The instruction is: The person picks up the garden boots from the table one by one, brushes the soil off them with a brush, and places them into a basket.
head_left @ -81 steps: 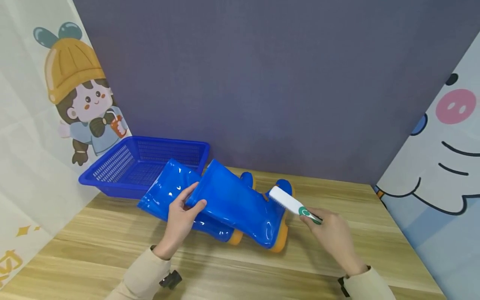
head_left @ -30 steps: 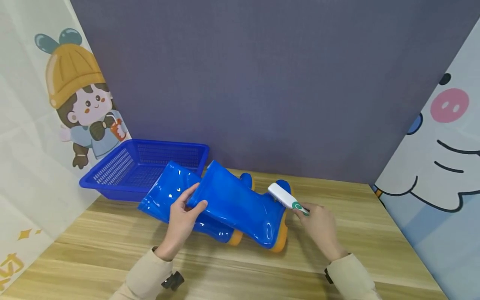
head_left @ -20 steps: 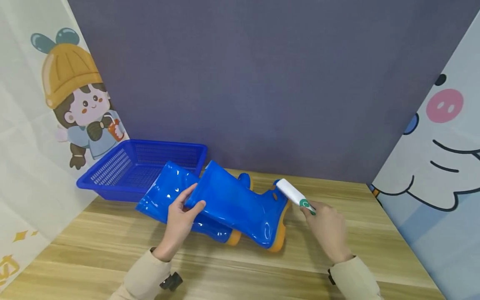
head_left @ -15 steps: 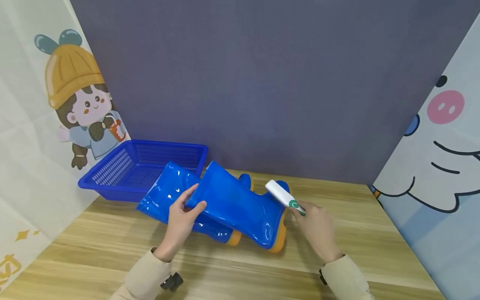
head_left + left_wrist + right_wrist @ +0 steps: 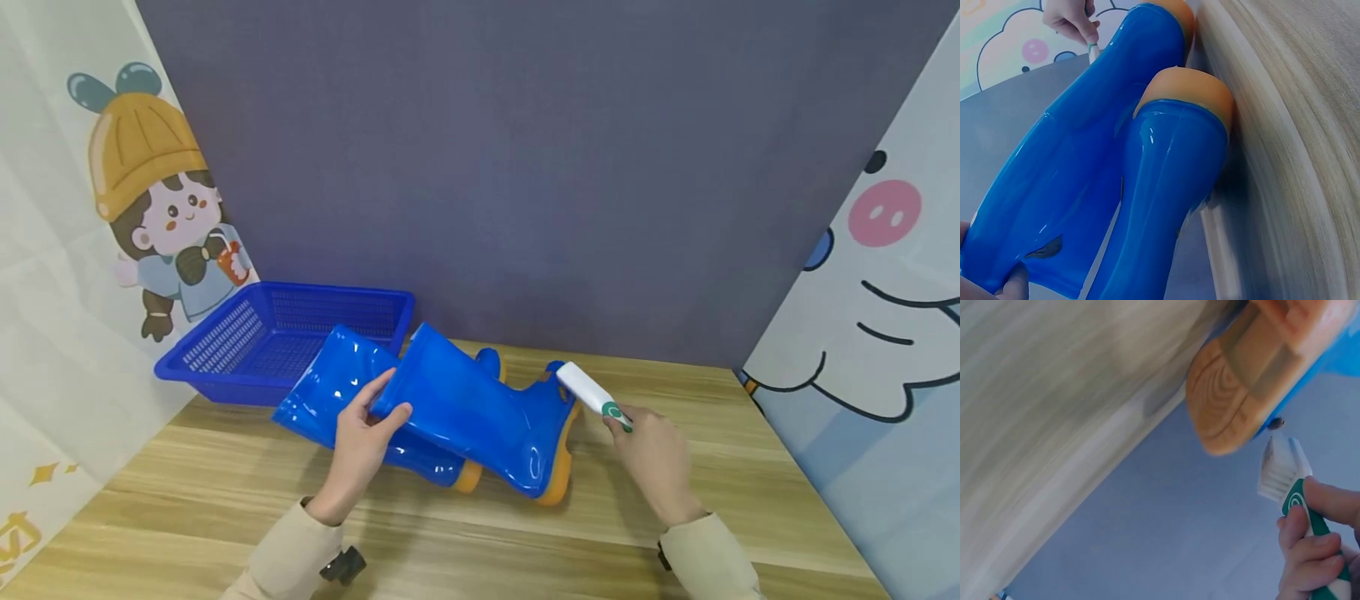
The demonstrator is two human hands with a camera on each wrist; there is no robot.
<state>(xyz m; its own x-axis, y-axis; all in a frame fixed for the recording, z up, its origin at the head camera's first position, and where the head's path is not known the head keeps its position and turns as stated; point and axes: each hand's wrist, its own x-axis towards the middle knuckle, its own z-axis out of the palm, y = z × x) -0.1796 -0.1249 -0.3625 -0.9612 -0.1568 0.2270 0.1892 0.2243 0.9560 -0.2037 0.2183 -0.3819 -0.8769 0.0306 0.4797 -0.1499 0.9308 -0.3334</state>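
Observation:
My left hand (image 5: pixel 362 440) grips the top edge of a glossy blue rain boot (image 5: pixel 480 408) with an orange sole, the thumb on its near side. The boot lies tilted on its side, toe pointing away to the right. A second blue rain boot (image 5: pixel 352 367) lies partly behind it. My right hand (image 5: pixel 654 454) holds a white scrub brush (image 5: pixel 587 390) by its green-and-white handle (image 5: pixel 1316 531), fingers wrapped around it. The brush head overlaps the boot's toe in the head view; its white bristles show in the right wrist view. A dark smudge (image 5: pixel 1045 248) marks the boot near my left thumb.
A blue plastic basket (image 5: pixel 217 385) stands at the back left, close behind the boot tops. A wooden table (image 5: pixel 480 550) bears everything. A grey panel (image 5: pixel 525 183) rises at the back, with cartoon-printed sheets (image 5: pixel 60 250) on both sides.
The brush in my right hand has moved to and fro over the boot's toe, and is now farther right than half a second ago. My left hand and both boots have stayed in place.

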